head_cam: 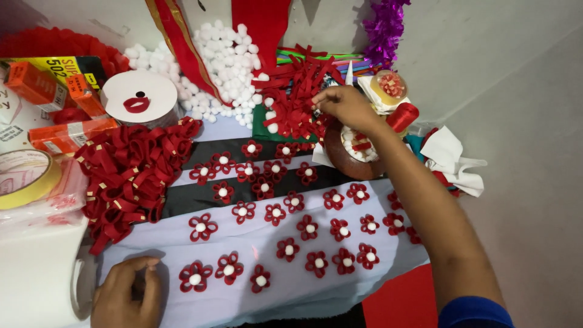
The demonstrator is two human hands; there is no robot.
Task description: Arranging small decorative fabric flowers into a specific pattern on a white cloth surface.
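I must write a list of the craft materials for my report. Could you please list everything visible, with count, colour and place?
ribbon flowers: about thirty, red with white centres, on the pale cloth
folded ribbon loops: a heap, red, left
cut ribbon strips: a pile, red, top middle
cotton balls: many, white, top
tape roll: one, yellowish, far left
tinsel: one, purple, top right
left hand: on the cloth, bottom left
right hand: at the strips
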